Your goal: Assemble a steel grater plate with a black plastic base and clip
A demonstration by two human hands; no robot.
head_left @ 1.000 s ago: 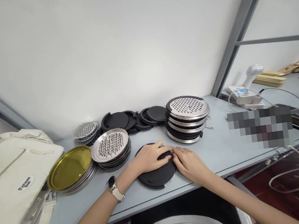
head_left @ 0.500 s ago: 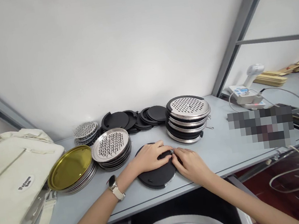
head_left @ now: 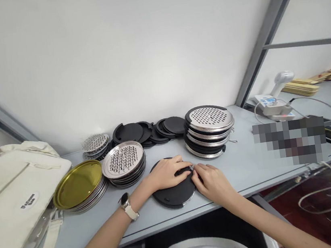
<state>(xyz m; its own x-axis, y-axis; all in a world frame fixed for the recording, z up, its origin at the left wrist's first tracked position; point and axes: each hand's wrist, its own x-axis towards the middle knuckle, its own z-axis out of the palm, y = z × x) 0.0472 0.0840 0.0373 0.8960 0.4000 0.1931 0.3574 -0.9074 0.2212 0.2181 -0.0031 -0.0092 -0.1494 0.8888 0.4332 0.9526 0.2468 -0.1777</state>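
"Black disc [head_left: 175, 196]?"
"Near the counter's [head_left: 246, 166] front edge, flat under my left hand [head_left: 166, 174]. Round, no long axis. My right hand [head_left: 213, 180] meets its right rim."
"Grip?"
"Left finger and thumb apart; right fingertips bunched, can't tell if clamped."

Left grip [head_left: 168, 173] rests on a black disc [head_left: 175, 195], right grip [head_left: 212, 181] apparently at its edge.

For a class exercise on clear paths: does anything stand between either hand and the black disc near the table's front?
Nothing visible does: the left hand lies on the black disc, and the right hand is at its right edge. Whether it grips anything there is unclear.
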